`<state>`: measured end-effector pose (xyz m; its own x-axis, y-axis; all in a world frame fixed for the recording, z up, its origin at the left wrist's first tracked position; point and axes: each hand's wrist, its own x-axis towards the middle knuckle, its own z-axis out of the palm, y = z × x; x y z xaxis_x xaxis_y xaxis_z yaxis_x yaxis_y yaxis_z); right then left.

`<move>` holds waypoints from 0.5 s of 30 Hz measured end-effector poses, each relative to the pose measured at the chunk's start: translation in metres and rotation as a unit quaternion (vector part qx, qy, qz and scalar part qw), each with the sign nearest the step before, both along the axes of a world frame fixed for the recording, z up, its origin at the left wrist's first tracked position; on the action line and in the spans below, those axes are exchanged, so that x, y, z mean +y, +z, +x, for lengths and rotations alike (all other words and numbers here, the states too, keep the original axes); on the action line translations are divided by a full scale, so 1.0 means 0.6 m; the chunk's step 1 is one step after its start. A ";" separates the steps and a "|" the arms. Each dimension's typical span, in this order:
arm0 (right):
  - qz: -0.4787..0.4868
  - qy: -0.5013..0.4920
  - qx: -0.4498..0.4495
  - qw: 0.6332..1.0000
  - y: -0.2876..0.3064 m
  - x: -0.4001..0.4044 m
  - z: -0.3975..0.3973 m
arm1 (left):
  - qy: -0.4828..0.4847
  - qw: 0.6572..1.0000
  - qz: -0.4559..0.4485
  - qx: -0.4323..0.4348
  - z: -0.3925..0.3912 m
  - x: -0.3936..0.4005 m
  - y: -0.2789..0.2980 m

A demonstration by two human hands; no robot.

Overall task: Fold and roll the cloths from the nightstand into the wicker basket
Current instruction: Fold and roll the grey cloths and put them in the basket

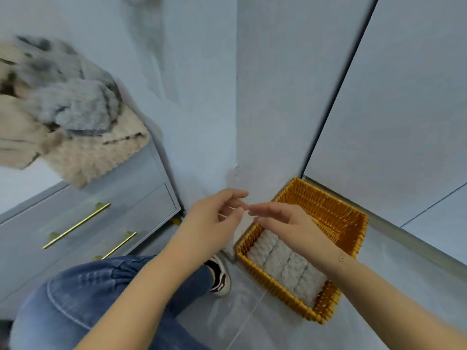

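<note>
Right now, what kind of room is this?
Probably a bedroom corner. A grey nightstand with brass drawer handles carries a heap of fluffy cloths, tall cabinet doors stand behind, and a wicker basket of rolled cloths sits on the floor.

Cloths heap on the nightstand; wicker basket sits on the floor.

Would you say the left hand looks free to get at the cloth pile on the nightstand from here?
Probably yes: the left hand is open and holds nothing, and nothing stands between it and the cloth pile on the nightstand.
</note>
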<state>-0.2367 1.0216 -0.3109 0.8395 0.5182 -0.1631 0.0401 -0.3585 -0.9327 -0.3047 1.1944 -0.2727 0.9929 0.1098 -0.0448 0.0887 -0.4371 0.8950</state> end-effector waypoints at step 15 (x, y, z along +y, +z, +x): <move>0.057 0.236 -0.180 0.953 0.239 0.368 -0.063 | 0.240 0.954 0.105 -0.142 -0.182 0.319 0.175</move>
<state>-0.2747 1.2422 -0.1673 0.4987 0.8497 0.1711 0.4974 -0.1189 -0.8594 -0.4142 1.3859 -0.1678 0.7941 0.5328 0.2924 0.0907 -0.5797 0.8098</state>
